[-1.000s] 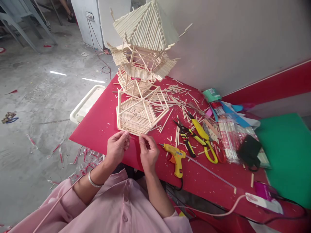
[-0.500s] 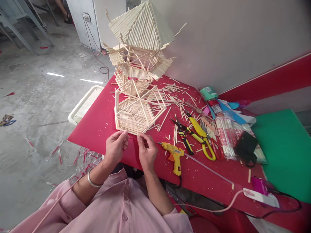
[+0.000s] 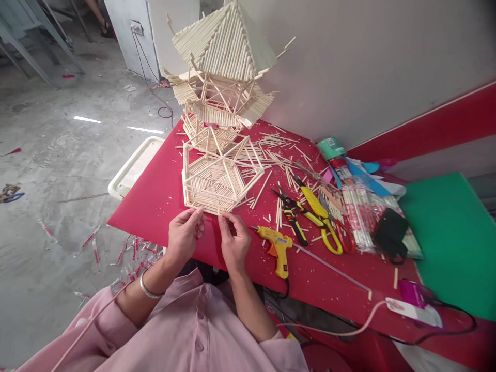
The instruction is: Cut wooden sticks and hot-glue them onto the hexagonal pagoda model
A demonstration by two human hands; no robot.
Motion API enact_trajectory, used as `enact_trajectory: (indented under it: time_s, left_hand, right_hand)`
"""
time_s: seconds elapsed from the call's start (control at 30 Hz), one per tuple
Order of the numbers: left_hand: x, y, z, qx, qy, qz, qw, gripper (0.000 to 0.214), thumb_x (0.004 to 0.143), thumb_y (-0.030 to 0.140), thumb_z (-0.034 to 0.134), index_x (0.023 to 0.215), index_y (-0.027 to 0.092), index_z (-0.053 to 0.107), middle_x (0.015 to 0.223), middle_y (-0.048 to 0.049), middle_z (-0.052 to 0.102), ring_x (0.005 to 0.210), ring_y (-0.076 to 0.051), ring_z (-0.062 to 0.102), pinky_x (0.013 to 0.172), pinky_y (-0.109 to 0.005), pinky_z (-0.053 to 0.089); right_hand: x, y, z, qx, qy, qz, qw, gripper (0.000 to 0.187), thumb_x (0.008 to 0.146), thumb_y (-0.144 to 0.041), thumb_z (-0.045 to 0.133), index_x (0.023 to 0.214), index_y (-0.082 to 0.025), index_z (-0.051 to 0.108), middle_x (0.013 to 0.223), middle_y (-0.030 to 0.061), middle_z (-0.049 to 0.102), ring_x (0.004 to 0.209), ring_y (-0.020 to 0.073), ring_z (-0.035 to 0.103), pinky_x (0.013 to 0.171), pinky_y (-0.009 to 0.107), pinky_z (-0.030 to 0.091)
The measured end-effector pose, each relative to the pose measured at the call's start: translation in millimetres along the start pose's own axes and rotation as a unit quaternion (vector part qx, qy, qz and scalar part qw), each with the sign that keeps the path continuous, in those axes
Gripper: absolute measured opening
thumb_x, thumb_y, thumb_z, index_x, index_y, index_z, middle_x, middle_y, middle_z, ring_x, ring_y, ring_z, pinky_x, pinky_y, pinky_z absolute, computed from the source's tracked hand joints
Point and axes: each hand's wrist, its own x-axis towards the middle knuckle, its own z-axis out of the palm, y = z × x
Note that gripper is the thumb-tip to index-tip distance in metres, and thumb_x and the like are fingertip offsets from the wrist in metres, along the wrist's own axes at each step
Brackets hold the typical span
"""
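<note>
A hexagonal frame built of thin wooden sticks (image 3: 248,187) stands near the front edge of the red table, its floor laid in a spiral of sticks. My left hand (image 3: 185,231) is closed in a pinch at its near side. Beside it my right hand (image 3: 234,240) pinches the right end of the same near edge. Between the fingertips runs a wooden stick (image 3: 210,211) along the frame's base; whether it is fixed to the frame I cannot tell. Behind, partly overlapped by the frame, rises a stick pagoda (image 3: 228,51) with a tiered roof.
A yellow glue gun (image 3: 277,248) lies right of my right hand, with pliers (image 3: 292,219) and yellow-handled scissors (image 3: 331,235) beyond. Loose sticks (image 3: 275,142) litter the red table (image 3: 151,206). Packs of sticks (image 3: 356,217) and a green board (image 3: 457,243) lie farther right.
Both hands keep their pinch at the frame's near edge, almost unmoved. The whole view has shifted very slightly; nothing was taken up or let go.
</note>
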Motion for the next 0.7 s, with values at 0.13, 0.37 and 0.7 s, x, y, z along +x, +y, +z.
enact_trajectory:
  time_s: [0.13,0.37,0.7]
  left_hand:
    - [0.0,0.2,-0.1,0.011,0.001,0.007,1.0,0.034,0.068,0.041,0.084,0.062,0.015,0.063,0.053,0.0024,0.051,0.044,-0.005,0.041,0.04,-0.019,0.027]
    - [-0.2,1.6,0.0,0.025,0.0,0.006,1.0,0.035,0.069,0.043,0.083,0.061,0.015,0.062,0.052,0.0024,0.05,0.044,-0.006,0.04,0.039,-0.02,0.026]
    - [-7.5,-3.6,-5.2,0.037,-0.021,0.036,0.998,0.034,0.072,0.043,0.081,0.063,0.016,0.064,0.051,0.0024,0.05,0.044,-0.006,0.041,0.04,-0.02,0.028]
  right_hand:
    - [-9.3,-1.3,-3.3,-0.019,0.065,-0.016,0.998,0.028,0.093,-0.042,0.06,0.104,-0.019,0.071,0.094,0.0075,0.071,0.084,0.017,0.067,0.074,0.029,0.057]
    - [-2.6,3.0,-75.3,-0.264,0.05,-0.13,0.955,0.022,0.094,-0.039,0.059,0.095,-0.024,0.075,0.09,0.0084,0.075,0.082,0.0216,0.069,0.078,0.034,0.055]
    - [106.6,3.6,-123.0,-0.592,-0.132,0.093,0.789,0.027,0.089,-0.027,0.054,0.103,-0.02,0.076,0.098,0.0132,0.077,0.093,0.0284,0.071,0.074,0.033,0.049]
